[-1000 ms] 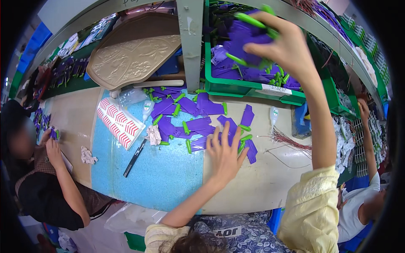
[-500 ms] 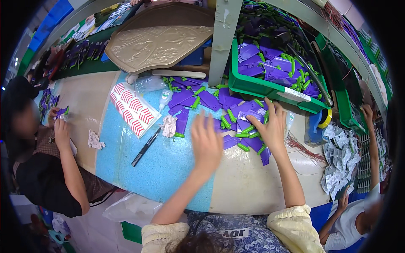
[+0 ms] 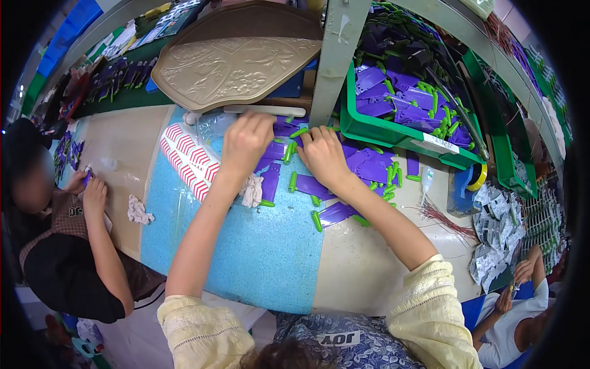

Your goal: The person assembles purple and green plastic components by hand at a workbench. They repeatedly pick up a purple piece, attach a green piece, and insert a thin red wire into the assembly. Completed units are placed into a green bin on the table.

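Purple flat plastic pieces with green handles, looking like small scrapers, lie in a loose pile across the middle of the table. My left hand is at the pile's far left, its fingers curled closed; a green smear shows beside the fingertips, but what they hold is hidden. Among the pieces to its right rests my right hand, fingers bent downward, thumb apart, touching the pile with nothing visibly gripped. Loose green handles cluster right of it. A small white bottle lies beyond these.
A green bin full of purple-green pieces stands behind the pile, beside a metal post. Red-striped packaging, crumpled tissue, a gold embossed tray, thin wires and silver packets surround it. Co-workers sit left and right.
My left hand has moved away and to the left, and its forearm now covers where the pen lay. My right hand has shifted left. Pieces in the pile have been spread and rearranged.
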Action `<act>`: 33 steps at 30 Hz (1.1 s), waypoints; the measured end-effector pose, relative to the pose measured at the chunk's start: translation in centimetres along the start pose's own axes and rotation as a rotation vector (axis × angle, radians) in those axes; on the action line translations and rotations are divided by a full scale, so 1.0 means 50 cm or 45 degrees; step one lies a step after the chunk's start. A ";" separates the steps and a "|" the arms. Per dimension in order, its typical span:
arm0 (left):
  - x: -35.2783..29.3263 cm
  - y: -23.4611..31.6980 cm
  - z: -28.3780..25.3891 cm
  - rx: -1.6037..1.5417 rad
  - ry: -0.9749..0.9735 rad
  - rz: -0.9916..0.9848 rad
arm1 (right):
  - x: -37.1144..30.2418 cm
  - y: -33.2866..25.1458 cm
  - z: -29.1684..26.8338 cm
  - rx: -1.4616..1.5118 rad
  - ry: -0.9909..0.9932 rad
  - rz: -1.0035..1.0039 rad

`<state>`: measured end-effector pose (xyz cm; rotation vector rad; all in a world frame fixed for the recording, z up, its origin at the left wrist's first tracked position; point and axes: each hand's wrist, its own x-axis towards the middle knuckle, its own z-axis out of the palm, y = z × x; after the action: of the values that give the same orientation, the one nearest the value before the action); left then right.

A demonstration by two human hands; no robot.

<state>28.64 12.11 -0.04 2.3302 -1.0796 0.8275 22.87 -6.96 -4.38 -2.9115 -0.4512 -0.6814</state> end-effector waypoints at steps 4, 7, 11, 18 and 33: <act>0.004 -0.054 0.032 0.027 -0.140 -0.037 | -0.018 0.004 -0.051 0.104 -0.174 -0.193; 0.003 -0.038 0.022 -0.112 -0.168 -0.162 | -0.072 0.024 -0.100 0.159 -0.333 -0.061; -0.032 0.080 -0.074 -0.195 0.084 -0.439 | -0.022 -0.031 -0.095 0.517 0.015 -0.083; -0.214 0.188 -0.081 0.014 -0.078 -0.710 | 0.064 -0.088 -0.017 0.351 -0.352 -0.229; -0.088 0.279 0.107 -0.317 -0.347 -0.411 | -0.234 0.068 -0.222 0.307 0.198 0.519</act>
<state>17.13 2.85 -5.00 2.3560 -0.8196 0.2462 9.34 -15.24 0.09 -2.5807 0.0748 -0.7224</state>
